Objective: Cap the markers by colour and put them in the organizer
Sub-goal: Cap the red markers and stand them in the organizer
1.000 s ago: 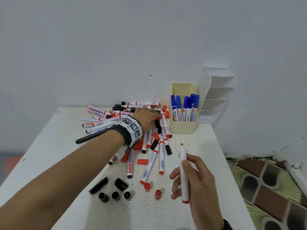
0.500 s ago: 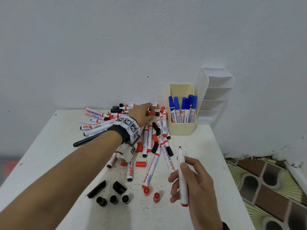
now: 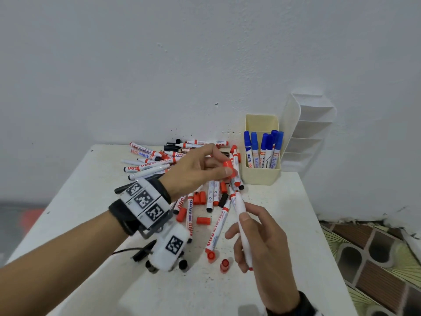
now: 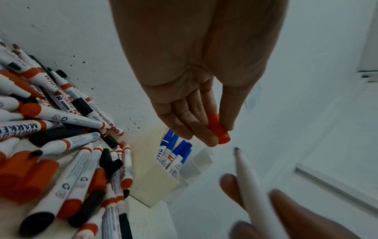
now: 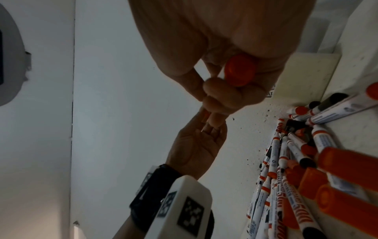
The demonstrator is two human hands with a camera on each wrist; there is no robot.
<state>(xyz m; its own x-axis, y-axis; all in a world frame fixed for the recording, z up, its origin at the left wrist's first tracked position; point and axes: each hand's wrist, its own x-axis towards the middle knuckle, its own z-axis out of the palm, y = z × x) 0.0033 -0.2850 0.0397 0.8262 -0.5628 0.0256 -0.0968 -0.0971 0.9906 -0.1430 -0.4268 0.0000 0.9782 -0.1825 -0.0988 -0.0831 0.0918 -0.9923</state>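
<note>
My left hand [image 3: 224, 172] pinches a red cap [image 3: 228, 165] between thumb and fingers, raised above the marker pile [image 3: 157, 160]. The left wrist view shows this cap [image 4: 218, 129] held at the fingertips of the left hand [image 4: 214, 137], just above the marker's dark tip. My right hand [image 3: 245, 224] grips an uncapped white marker [image 3: 239, 205] with its tip pointing up toward the cap, a short gap apart. In the right wrist view the marker's red end plug [image 5: 240, 71] shows in the right hand's palm. A cream organizer box [image 3: 259, 177] holds several capped blue markers [image 3: 264, 147].
A white tiered organizer [image 3: 307, 124] leans on the wall behind the cream box. Loose red caps [image 3: 202, 220] and capped or uncapped red and black markers litter the table's [image 3: 296, 247] middle. Black caps lie partly hidden under my left wrist. A patterned floor [image 3: 376, 258] lies past the right edge.
My left hand has lifted off the pile with a red cap and swung right and nearer. My right hand has tilted its marker's tip toward that cap.
</note>
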